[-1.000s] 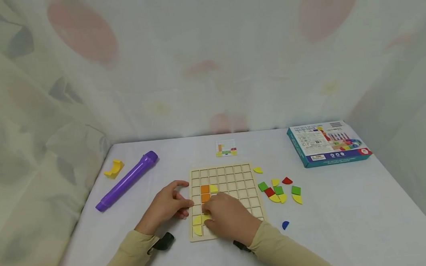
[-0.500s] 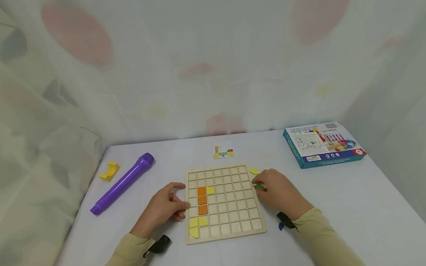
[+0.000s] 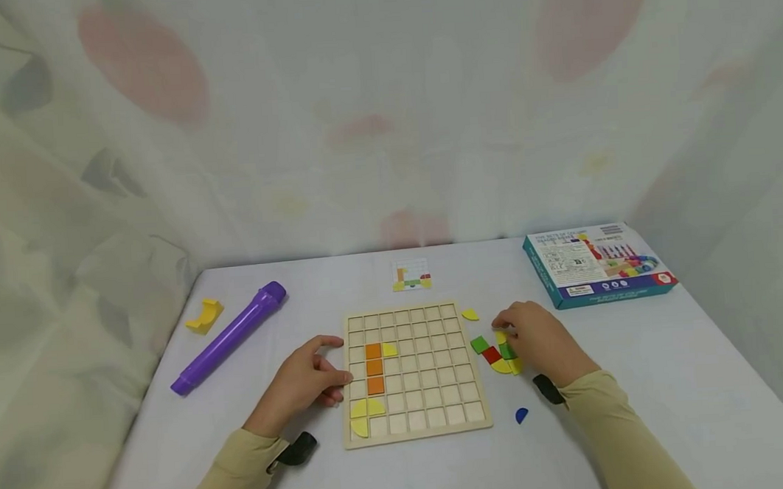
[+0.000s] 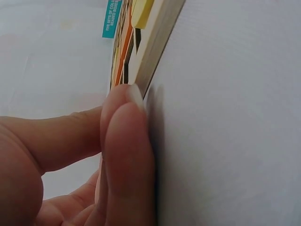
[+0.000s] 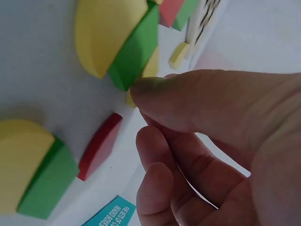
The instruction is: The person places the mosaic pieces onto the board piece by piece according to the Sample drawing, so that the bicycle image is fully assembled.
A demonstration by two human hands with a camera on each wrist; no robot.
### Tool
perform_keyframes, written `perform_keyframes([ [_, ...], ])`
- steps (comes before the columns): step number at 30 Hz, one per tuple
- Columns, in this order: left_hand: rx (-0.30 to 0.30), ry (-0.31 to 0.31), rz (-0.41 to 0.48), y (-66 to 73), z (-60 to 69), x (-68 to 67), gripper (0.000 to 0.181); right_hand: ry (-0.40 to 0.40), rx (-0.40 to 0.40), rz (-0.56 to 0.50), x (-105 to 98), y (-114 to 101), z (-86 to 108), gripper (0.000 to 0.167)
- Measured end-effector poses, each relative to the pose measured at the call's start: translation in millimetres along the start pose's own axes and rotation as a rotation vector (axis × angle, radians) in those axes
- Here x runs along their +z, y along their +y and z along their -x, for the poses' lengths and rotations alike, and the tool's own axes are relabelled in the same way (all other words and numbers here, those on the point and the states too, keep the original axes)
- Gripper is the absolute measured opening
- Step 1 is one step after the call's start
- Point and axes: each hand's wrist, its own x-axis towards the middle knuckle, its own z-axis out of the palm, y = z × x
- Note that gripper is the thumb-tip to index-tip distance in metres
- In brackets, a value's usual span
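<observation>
In the head view my left hand touches the left edge of the wooden grid board with thumb and forefinger. Its fingertips are also at the board's side in the left wrist view. The board holds three stacked orange squares and several yellow quarter pieces. My right hand hovers over loose pieces right of the board, fingers loosely bent. Thumb and forefinger are close to a yellow piece beside a green square; the thumb partly hides it, so contact is unclear.
A pattern card lies behind the board. A purple tube and yellow holder are at left, a box at back right. A red piece, a blue half-circle and a yellow quarter lie at right.
My right hand has moved from the board to the green square at its right side, then farther right. That green square lies free again; the third orange square is uncovered. My left hand stays at the edge.
</observation>
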Motion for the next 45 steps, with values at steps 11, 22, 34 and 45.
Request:
perform_keyframes([
  [11, -0.008, 0.009, -0.003, -3.3, -2.6, 1.1, 0.069, -0.018, -0.01, 0.018, 5.5, -5.2, -2.7, 0.025],
  [22, -0.004, 0.005, 0.009, -6.8, -3.2, 1.9, 0.07, -0.027, -0.001, 0.009, 3.9, -1.7, -1.2, 0.019],
  [34, 0.013, -0.004, 0.017, -3.4, -3.0, 1.4, 0.069, -0.043, -0.006, -0.033, 5.0, -11.8, 1.4, 0.018],
  [45, -0.004, 0.011, 0.0, -3.9, -3.6, 1.6, 0.071, 0.003, -0.176, -0.089, 14.5, -53.5, 15.8, 0.019],
])
